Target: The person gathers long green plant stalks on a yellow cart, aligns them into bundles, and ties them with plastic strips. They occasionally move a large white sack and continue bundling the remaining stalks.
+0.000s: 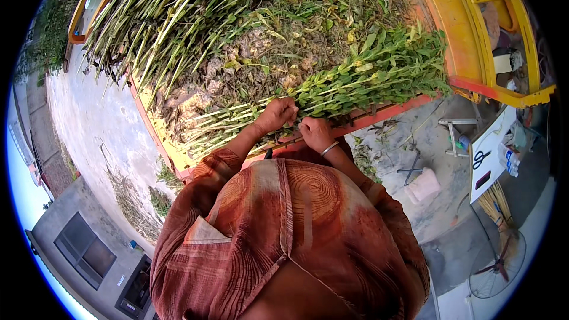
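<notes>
A row of cut leafy green stalks (pixel 367 77) lies along the near edge of the truck bed, bare pale stems to the left and leafy tops to the right. Over the middle of this row is my left hand (pixel 277 114), its fingers curled closed. My right hand (pixel 317 133), with a bracelet at the wrist, is closed just to the right and nearer to me, beside the red rim. The two hands are close together. Whatever their fingers may pinch is too small or hidden. Behind them lies a litter of dry leaves (pixel 249 53).
A big heap of cut stalks (pixel 160 24) fills the bed's far left. Yellow metal side rails (pixel 453 29) stand at the right. On the floor to the right are a white table (pixel 493 151) with scissors (pixel 480 159), a pale pink stool or cushion (pixel 423 186) and a standing fan (pixel 498 265).
</notes>
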### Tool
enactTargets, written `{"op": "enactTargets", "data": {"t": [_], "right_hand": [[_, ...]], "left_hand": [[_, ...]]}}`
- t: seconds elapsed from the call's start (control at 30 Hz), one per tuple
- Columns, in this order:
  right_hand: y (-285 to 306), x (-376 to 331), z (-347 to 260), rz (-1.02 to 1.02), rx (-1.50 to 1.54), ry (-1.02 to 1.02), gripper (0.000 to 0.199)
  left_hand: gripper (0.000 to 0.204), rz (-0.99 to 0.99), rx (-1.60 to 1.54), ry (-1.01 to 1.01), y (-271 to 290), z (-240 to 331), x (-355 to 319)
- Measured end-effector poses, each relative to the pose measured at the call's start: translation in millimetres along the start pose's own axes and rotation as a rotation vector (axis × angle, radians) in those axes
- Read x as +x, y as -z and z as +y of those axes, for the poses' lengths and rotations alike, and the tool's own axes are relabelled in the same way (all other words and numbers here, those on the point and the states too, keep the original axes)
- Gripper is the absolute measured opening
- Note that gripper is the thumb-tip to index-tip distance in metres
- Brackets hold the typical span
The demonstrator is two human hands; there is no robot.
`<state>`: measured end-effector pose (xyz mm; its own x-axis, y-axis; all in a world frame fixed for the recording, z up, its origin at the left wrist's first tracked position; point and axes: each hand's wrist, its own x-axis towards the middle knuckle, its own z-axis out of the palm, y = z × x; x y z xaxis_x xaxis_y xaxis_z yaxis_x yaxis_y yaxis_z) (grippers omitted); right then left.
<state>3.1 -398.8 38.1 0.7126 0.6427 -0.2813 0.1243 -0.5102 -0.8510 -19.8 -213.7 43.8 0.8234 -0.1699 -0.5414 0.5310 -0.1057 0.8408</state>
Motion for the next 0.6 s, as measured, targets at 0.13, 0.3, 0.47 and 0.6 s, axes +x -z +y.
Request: {"op": "enactTargets", "data": {"t": [0.13, 0.3, 0.47, 0.6], "right_hand": [[0, 10, -7, -0.087, 0.339, -0.173, 0.022], [6, 14, -8, -0.136, 0.354, -0.199, 0.023], [-3, 16, -1, -0.130, 0.474, -0.300, 0.023], [-10, 23, -5, -0.071, 0.207, -0.238, 0.023]], "left_hand": [[0.018, 0.169, 0.159, -0.083, -9, -7, -1], [0.013, 0.151, 0.344, -0.133, -9, -6, -4], [0.012, 0.103, 0.481, -0.225, -4, -5, -4], [0.013, 0.199, 0.688, -0.285, -14, -20, 2]]}}
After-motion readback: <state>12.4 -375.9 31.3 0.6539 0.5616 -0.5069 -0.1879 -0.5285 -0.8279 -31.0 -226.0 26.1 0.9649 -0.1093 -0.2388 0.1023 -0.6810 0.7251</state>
